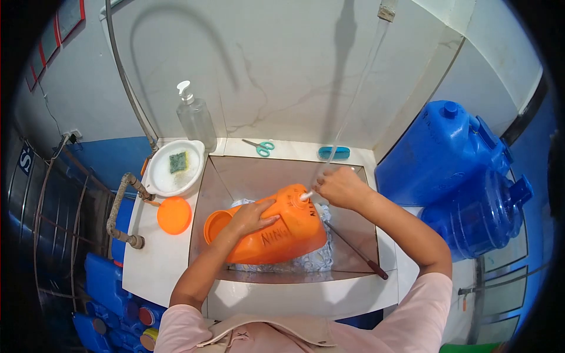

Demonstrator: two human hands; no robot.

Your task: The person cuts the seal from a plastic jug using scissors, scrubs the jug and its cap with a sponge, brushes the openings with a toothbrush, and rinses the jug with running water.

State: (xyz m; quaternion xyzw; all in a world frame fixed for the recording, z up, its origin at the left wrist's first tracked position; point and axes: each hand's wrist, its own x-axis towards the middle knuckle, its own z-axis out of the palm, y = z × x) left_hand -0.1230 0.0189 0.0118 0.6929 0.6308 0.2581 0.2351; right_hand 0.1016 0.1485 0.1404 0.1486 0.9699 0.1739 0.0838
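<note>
An orange jug [282, 235] with dark handwriting lies on its side in the sink, on a patterned cloth [318, 259]. My left hand [254, 217] rests on top of the jug, fingers spread over its side. A white spout [306, 195] sticks out of the jug's small opening. My right hand [341, 187] is just right of the spout, fingers curled; whether they grip it or something else is hard to make out. A clear hose or water stream [353, 97] comes down from above to my right hand. A dark rod [359, 253] leans across the sink's right side.
On the left ledge are a white basin [175, 185] with a sponge [178, 162], an orange lid [174, 215] and a pipe [118, 206]. Behind the sink stand a pump bottle [198, 120], scissors [260, 147] and a blue brush [333, 153]. Blue containers [438, 156] stand right.
</note>
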